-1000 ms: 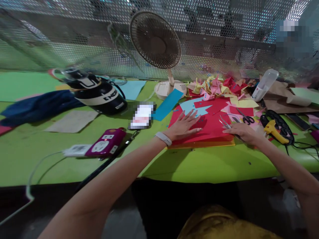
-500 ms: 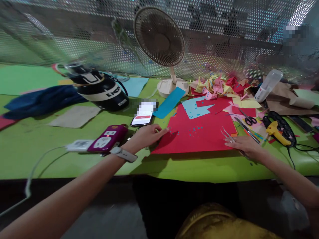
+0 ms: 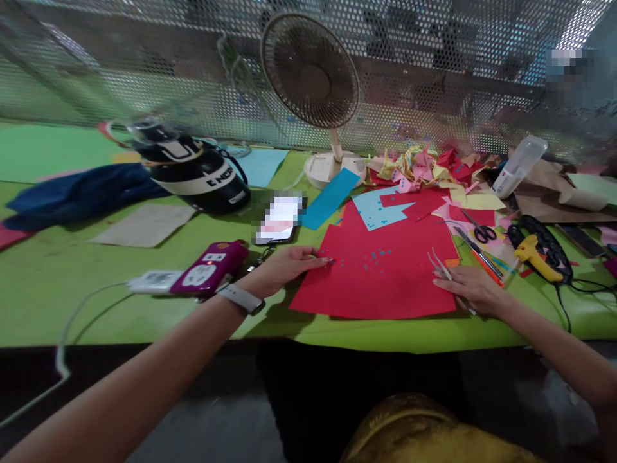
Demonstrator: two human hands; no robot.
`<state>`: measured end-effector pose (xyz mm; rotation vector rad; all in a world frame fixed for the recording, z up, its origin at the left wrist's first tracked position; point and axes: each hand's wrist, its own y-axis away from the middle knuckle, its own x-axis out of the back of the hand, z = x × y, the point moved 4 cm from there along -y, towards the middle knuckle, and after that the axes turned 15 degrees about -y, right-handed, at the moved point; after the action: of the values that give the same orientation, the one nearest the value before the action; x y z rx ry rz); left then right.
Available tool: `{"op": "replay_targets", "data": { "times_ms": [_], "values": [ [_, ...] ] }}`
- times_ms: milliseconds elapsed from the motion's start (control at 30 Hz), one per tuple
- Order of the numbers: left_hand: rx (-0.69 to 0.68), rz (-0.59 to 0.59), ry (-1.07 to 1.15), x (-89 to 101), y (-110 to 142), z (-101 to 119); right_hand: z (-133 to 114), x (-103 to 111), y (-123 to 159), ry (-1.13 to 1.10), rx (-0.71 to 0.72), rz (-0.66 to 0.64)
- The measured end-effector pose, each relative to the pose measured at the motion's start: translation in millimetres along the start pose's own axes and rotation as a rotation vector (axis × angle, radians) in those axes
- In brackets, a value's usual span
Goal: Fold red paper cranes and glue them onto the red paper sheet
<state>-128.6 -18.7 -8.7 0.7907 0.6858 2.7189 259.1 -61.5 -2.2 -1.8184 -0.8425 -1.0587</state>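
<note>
Table (image 3: 120, 321) with a bright green top runs the full width of the view, and a perforated screen (image 3: 409, 51) stands along its far side. On the near part, right of centre, lies a red sheet (image 3: 380, 289), its near edge close to the table's own near edge. Beyond it stands a fan (image 3: 311, 71). A dark blue cloth (image 3: 81, 193) lies at the left, by a black bottle (image 3: 202, 180) that leans left. At the far right is a pile of crumpled paper (image 3: 424, 167).

The left hand (image 3: 279, 267) is at the red sheet's left edge, thumb and fingers close together; whether they pinch the paper, I cannot tell. The right hand (image 3: 475, 289), at its right edge, pinches metal tweezers (image 3: 441, 265), their tips apart.

A blue strip (image 3: 332, 199) lies left of a light blue piece (image 3: 378, 215). Smaller still are the purple outlet block (image 3: 209, 270), the lit phone (image 3: 279, 222), the yellow glue gun (image 3: 537, 257) and the scissors (image 3: 482, 231). Tiniest are blue specks (image 3: 378, 254) scattered on the red sheet.
</note>
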Motion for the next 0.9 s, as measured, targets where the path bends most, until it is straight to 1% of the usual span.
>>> {"op": "replay_targets", "data": {
  "times_ms": [67,100,267,400,467,600,667,767,833,900],
  "values": [
    [-0.013,-0.020,0.021,0.2,-0.2,-2.8,-2.6,0.2,0.7,0.104,0.068,0.006],
    [-0.013,-0.032,0.034,0.4,0.4,-4.4,-3.9,0.5,1.3,0.131,0.079,0.009],
    [0.006,-0.059,0.086,3.3,6.6,-11.4,-15.4,3.5,2.2,0.177,0.114,-0.001],
    [0.013,-0.094,0.088,7.9,13.5,-11.4,-23.9,10.5,-1.9,0.220,0.171,0.036],
    [0.002,-0.091,0.102,12.0,16.5,-8.9,-26.5,15.4,-4.7,0.228,0.180,0.067],
    [-0.009,-0.048,0.121,20.6,17.7,-1.8,-26.3,24.3,-11.0,0.270,0.153,0.118],
    [-0.019,-0.020,0.131,24.4,14.6,4.3,-21.6,28.1,-15.8,0.265,0.131,0.145],
    [-0.020,0.003,0.164,30.2,3.2,16.5,-5.6,33.3,-27.2,0.184,0.079,0.194],
    [-0.017,0.035,0.159,37.4,-9.8,25.0,9.6,37.2,-37.2,0.130,0.046,0.246],
    [-0.039,0.057,0.103,47.7,-27.2,32.6,27.3,41.5,-47.7,0.065,-0.010,0.306]
  ]
}}
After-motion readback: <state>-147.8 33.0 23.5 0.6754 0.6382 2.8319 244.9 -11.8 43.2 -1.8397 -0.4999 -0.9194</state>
